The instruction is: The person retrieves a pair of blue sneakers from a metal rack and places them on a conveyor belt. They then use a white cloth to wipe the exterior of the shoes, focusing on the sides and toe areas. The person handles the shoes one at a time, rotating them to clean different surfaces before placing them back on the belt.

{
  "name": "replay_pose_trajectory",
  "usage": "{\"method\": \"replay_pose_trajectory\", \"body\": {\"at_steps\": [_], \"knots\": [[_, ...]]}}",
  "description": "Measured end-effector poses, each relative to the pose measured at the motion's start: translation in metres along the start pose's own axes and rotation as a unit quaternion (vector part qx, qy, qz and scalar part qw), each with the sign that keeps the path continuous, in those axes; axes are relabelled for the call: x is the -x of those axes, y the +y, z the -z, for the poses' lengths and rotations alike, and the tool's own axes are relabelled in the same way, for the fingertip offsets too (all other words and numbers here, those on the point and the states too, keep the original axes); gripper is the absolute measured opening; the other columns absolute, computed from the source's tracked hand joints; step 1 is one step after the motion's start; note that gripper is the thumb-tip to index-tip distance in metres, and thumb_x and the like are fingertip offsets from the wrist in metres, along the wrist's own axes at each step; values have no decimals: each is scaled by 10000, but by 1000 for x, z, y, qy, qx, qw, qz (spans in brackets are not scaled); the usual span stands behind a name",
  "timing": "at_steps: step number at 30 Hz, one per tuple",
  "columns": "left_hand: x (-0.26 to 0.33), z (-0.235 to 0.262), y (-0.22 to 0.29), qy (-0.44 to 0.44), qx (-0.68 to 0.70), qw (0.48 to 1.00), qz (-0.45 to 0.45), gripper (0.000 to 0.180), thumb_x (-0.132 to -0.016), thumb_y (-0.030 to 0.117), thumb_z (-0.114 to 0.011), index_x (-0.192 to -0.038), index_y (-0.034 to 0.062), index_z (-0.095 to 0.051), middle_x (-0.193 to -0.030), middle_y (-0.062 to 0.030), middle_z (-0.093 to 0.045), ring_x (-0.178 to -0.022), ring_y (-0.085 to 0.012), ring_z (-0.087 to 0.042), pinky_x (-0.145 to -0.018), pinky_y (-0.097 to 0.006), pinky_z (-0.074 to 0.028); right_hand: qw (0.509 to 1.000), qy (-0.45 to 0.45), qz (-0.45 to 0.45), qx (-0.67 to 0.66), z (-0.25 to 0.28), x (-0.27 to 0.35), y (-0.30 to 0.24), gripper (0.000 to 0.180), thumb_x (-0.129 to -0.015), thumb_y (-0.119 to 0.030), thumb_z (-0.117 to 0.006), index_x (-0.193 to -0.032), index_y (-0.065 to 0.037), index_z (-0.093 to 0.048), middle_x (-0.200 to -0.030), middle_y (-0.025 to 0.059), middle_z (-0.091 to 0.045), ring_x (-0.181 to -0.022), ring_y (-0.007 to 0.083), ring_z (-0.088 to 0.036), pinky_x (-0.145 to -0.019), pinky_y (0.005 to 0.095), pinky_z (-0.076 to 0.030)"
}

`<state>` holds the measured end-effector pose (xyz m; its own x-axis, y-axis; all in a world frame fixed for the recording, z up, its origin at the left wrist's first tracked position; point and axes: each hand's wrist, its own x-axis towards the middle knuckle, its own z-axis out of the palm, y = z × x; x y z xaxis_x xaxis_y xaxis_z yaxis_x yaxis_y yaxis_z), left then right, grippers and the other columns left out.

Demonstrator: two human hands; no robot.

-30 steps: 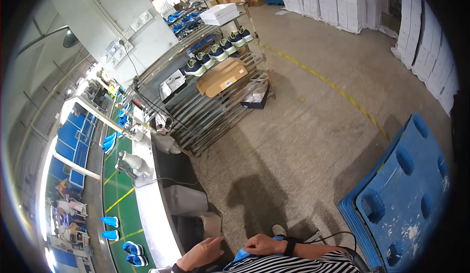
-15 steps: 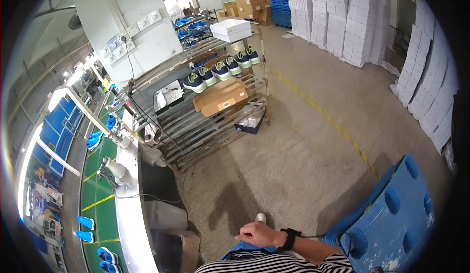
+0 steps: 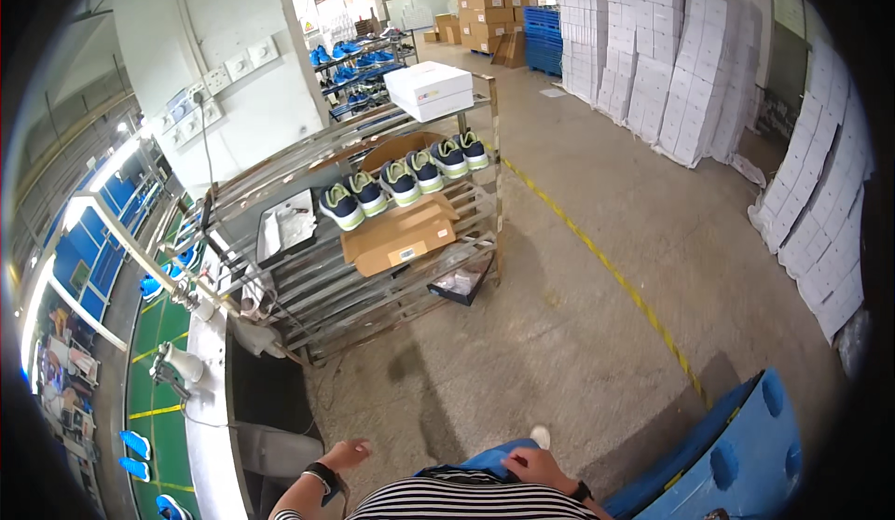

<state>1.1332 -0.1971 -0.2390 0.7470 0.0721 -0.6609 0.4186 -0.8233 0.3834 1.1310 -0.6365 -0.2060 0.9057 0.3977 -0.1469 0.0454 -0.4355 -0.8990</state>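
Low in the view, my left hand (image 3: 346,455) is held out in front of my body, its fingers loosely bent and a little apart, with nothing seen in it. My right hand (image 3: 538,467) is near my waist, its fingers curled in with nothing visible inside. A dark band circles each wrist. Ahead stands a metal rack (image 3: 373,282) with a row of navy and lime sneakers (image 3: 399,182) on one shelf. An open brown cardboard box (image 3: 396,240) lies just below them, and a white shoe box (image 3: 431,89) rests on top. Neither hand touches these things.
To the left, a green conveyor (image 3: 160,431) carries blue shoes (image 3: 136,455) beside a white worktop (image 3: 213,455) with a spray-gun-like tool (image 3: 179,363). Blue plastic pallets (image 3: 746,455) stand at the lower right. Stacked white boxes (image 3: 695,72) line the right side. A yellow line (image 3: 606,263) crosses the floor.
My left hand has come into view at the bottom. The right hand sits slightly farther right and lower. The view has shifted, and the rack appears lower and farther left.
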Motion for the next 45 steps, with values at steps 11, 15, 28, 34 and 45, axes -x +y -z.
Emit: {"method": "replay_pose_trajectory", "body": {"at_steps": [11, 15, 28, 34, 45], "knots": [[-95, -89, 22, -34, 5, 998, -53, 420, -867, 402, -604, -1171, 117, -659, -1116, -159, -675, -1047, -330, -634, -849, -418, -520, 977, -89, 193, 28, 205, -189, 48, 236, -885, -265, -660, -847, -33, -640, -700, 119, -628, -611, 255, -590, -580, 348, -459], [-126, -92, 131, -117, 158, 973, 119, 371, -893, 362, -599, -1184, 138, -655, -1191, -71, -656, -1041, -227, -638, -833, -341, -542, 970, -35, 239, -20, 310, -260, 3, 181, -879, -199, -678, -823, -33, -636, -711, 113, -614, -625, 257, -576, -574, 343, -449], [-441, -56, 334, -129, 72, 979, 143, 356, -886, 400, -553, -965, 110, -744, -845, -88, -714, -752, -243, -665, -695, -392, -533, 918, -136, 341, 151, 575, -601, 7, 215, -892, -235, -628, -808, -40, -596, -704, 132, -581, -690, 313, -573, -633, 405, -442], [-616, 73, 595, -29, 63, 976, -207, 348, -883, 368, -506, -889, 90, -715, -915, -194, -682, -870, -381, -636, -804, -468, -486, 915, 177, -276, 233, 793, -573, 383, 369, -903, -312, -577, -1076, 4, -655, -1080, 175, -678, -1015, 329, -630, -876, 434, -488], [-912, 199, 816, -80, -24, 982, -172, 377, -876, 372, -515, -981, 51, -681, -963, -214, -677, -906, -409, -636, -797, -460, -505, 779, 240, -575, 67, 968, -813, 448, 307, -925, -241, -562, -1128, -18, -619, -1073, 158, -658, -1002, 262, -616, -871, 399, -486]]}}
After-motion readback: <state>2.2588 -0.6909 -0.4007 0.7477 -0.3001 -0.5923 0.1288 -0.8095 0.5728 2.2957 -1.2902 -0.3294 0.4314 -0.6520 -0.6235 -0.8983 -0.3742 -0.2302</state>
